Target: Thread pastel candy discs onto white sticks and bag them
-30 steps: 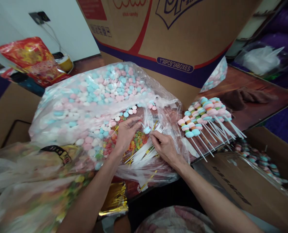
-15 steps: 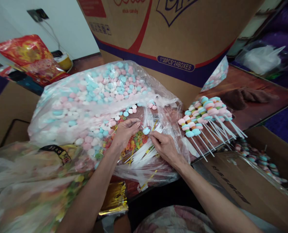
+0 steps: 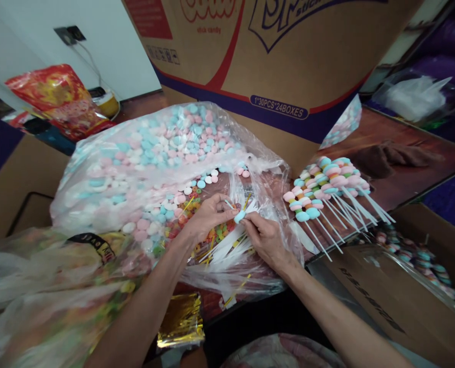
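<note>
My right hand (image 3: 266, 238) pinches a white stick with a blue round candy (image 3: 239, 216) on its tip. My left hand (image 3: 209, 215) is beside it, fingers curled and pinched just above the candy; what it holds is too small to make out. Both hands work over a heap of small coloured ring candies (image 3: 215, 231) and loose white sticks (image 3: 227, 245) lying on clear plastic. Behind them a big clear bag (image 3: 143, 153) is full of pink, blue and white round candies.
A row of finished candy sticks (image 3: 327, 186) lies on the brown table to the right. A large printed carton (image 3: 281, 56) stands behind. An open carton (image 3: 396, 286) with more candy sticks is at lower right. Gold twist ties (image 3: 181, 322) lie at the near edge, plastic bags at left.
My left hand has drawn back from the ring candies toward the blue candy on the stick, its fingers now pinched. My right hand keeps hold of the stick.
</note>
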`<state>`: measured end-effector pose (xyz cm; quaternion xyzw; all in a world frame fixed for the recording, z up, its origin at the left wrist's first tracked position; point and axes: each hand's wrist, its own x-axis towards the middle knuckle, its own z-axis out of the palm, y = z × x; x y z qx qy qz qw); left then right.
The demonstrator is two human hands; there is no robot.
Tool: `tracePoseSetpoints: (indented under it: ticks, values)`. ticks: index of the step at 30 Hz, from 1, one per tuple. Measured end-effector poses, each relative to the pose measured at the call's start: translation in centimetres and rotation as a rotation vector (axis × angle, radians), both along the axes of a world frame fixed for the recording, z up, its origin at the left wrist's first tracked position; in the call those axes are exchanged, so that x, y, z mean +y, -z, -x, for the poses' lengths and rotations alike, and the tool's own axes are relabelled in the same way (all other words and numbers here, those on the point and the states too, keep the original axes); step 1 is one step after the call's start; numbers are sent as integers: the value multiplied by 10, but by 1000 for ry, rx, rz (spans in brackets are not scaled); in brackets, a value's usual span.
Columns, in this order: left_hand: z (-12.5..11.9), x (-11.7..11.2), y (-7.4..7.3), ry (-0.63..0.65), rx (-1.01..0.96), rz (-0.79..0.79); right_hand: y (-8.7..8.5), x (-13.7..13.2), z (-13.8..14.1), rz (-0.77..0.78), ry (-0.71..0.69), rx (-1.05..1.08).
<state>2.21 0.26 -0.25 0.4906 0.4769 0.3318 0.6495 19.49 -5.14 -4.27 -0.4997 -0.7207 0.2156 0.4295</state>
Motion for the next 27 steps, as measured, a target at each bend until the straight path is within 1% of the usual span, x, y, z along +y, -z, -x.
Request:
tracePoseSetpoints:
  ticks: [2,3,5,6,7,9,10,12,14,16,20,23,25,27]
  values:
    - [5,7,0,-43,33,-44,0,1,2,20,27,23]
    - [9,13,1,-91,87,-101,-1,2,2,31,45,33]
    - [21,29,2,-209,309,-290,-3,4,3,49,78,49]
    - [28,38,4,-288,491,-428,-4,4,4,51,92,54]
    - [35,46,5,-300,691,-534,-4,4,4,50,101,55]
    - [47,60,9,-272,997,-617,-5,5,4,45,108,42]
    - [50,65,12,-237,1099,-631,-4,5,4,39,106,33]
    - [53,70,16,-185,1216,-639,-3,5,4,28,100,23]
    - [53,71,18,-177,1252,-645,-2,5,4,24,93,20]
    - [51,70,20,-218,1217,-639,-1,5,4,24,94,17]
    - [49,69,19,-299,976,-588,-1,6,4,26,86,-5]
    - [43,74,17,-274,813,-516,-1,6,5,15,83,-19]
    - [37,79,16,-248,830,-520,0,6,5,17,84,-25]
    - [31,84,16,-223,941,-561,0,6,4,28,86,-31]
